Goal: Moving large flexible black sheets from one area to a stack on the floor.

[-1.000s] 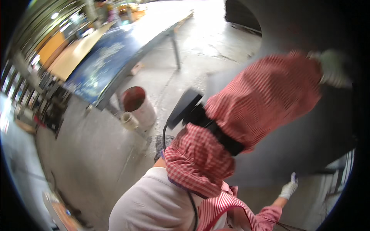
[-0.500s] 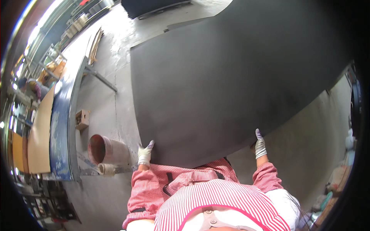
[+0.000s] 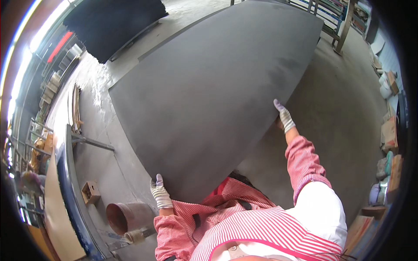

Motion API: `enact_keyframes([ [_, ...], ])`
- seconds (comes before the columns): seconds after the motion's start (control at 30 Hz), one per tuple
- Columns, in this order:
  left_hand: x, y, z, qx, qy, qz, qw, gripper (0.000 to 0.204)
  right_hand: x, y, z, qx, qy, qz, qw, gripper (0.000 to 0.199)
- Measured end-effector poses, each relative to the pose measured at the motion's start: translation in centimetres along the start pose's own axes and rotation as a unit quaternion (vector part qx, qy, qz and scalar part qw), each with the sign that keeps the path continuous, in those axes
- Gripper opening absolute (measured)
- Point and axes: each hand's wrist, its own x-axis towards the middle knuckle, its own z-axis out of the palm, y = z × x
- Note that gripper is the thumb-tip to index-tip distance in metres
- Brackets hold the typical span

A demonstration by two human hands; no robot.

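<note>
A large dark grey sheet (image 3: 209,91) spreads out in front of me, its near end at my waist. My left hand (image 3: 161,192), in a white glove, grips the near left edge with the thumb on top. Further out along the right edge, my gloved right hand (image 3: 285,116) holds the sheet the same way. The fingers of both hands are mostly hidden below it. The sheet looks smooth, with a few darker smudges toward its far right side.
At left stands a blue-edged table (image 3: 72,191) with a tan board (image 3: 58,209). A bucket (image 3: 128,217) and a small wooden box (image 3: 90,192) are on the floor beside it. A dark stack (image 3: 113,26) stands far left, a metal rack (image 3: 342,26) far right. Clutter lines the right wall.
The sheet has swung round, its far end now further right in view. My right hand has reached further forward, while my left stays near my waist. The view has turned, too.
</note>
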Motion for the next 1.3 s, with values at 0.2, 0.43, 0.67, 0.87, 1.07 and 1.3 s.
enact_keyframes([
  [0.2, 2.9, 4.2, 10.1, -0.012, -0.117, 0.015, 0.993, 0.050, 6.5, -2.5, 1.4, 0.087, 0.069, 0.021, 0.994, 0.058],
  [0.43, 4.3, 3.0, 21.0, 0.027, -0.132, 0.064, 0.989, 0.041, 5.6, 1.4, 1.7, -0.238, 0.010, -0.062, 0.969, 0.049],
  [0.67, 5.7, -4.0, 29.6, 0.261, -0.151, 0.051, 0.952, 0.062, 7.7, 3.3, 0.6, -0.341, -0.045, -0.077, 0.936, 0.058],
  [0.87, 3.0, -3.3, 23.7, 0.074, -0.261, 0.031, 0.962, 0.065, 5.1, 0.0, 3.1, -0.246, 0.103, 0.080, 0.960, 0.060],
  [1.07, 8.7, -17.6, -14.9, 0.088, 0.132, 0.036, 0.987, 0.034, 3.4, -0.1, 5.9, -0.377, 0.059, 0.194, 0.904, 0.053],
  [1.3, -3.0, 7.5, -39.2, -0.422, 0.379, 0.145, 0.810, 0.082, -2.3, 2.3, 8.7, -0.300, -0.107, 0.032, 0.947, 0.043],
])
